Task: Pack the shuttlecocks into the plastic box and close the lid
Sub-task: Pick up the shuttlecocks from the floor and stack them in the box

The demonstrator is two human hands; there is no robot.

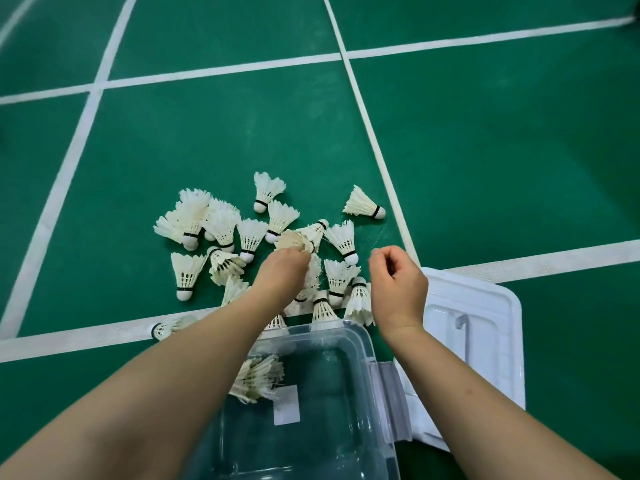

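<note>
**Many shuttlecocks [251, 237] on the floor, a few in the box [329, 330]**

Around twenty white feather shuttlecocks lie in a loose heap on the green court floor [485, 168], just beyond the far edge of the clear plastic box. Most lie on their sides with the cork ends pointing in all directions. One shuttlecock [363, 204] sits apart at the far right of the heap, close to a white court line [388, 181]. Another [169, 328] lies to the near left, on the white line that runs across in front of the box.

The box stands open in the near middle of the scene. A small bunch of shuttlecocks [258, 377] lies inside it against the left wall, and a white label [286, 405] shows on its clear plastic. The white lid [485, 299] lies flat on the floor just to the right of the box.

The left hand [282, 271] reaches over the far edge of the box into the heap, its fingers curled around the feathers of one shuttlecock [292, 241]. The right hand [398, 282] hovers to the right of the heap, above the floor between shuttlecocks and lid. Its fingers are curled in toward the palm, with nothing visible in them.
</note>
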